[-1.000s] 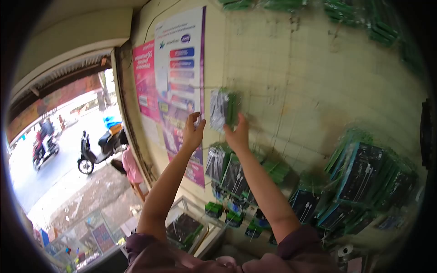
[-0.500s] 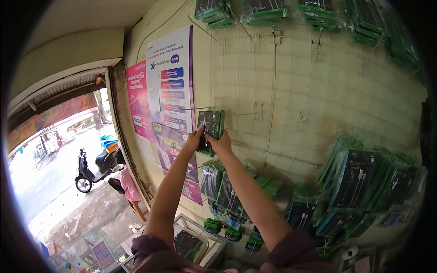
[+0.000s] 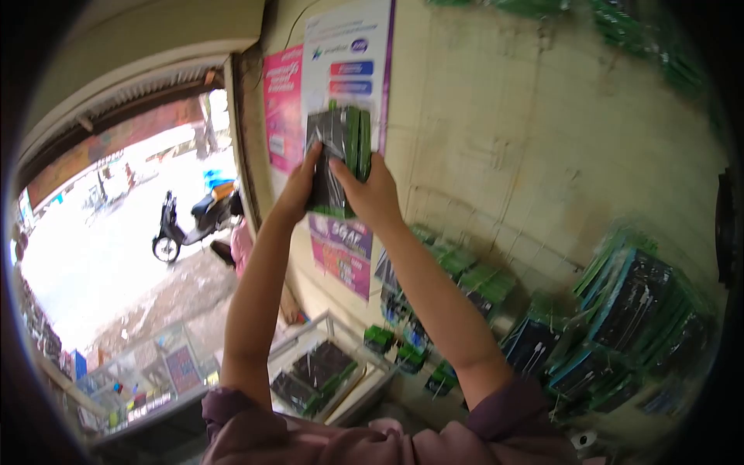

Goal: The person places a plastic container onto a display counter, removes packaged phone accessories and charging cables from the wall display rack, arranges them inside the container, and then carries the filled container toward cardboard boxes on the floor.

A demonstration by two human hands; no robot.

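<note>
A stack of black and green packages [image 3: 332, 174] in clear plastic is held upright between both hands, in front of the wall posters. My left hand [image 3: 298, 186] grips its left side, thumb on the black front. On its right side, my right hand [image 3: 370, 192] is closed round the green edges, thumb also on the front. The stack hides part of the white and purple poster [image 3: 341, 31].
More packages [image 3: 632, 298] hang on the wire grid at the lower right. Below my arms stands a glass counter [image 3: 380, 372] with black packages [image 3: 322, 368] on it. A scooter [image 3: 190, 221] and a person in pink [image 3: 242, 246] are outside at left.
Both hands were apart around the hanging stack a second ago, then closed on it. The stack has now come off its hook, nearer to me, and the view has shifted.
</note>
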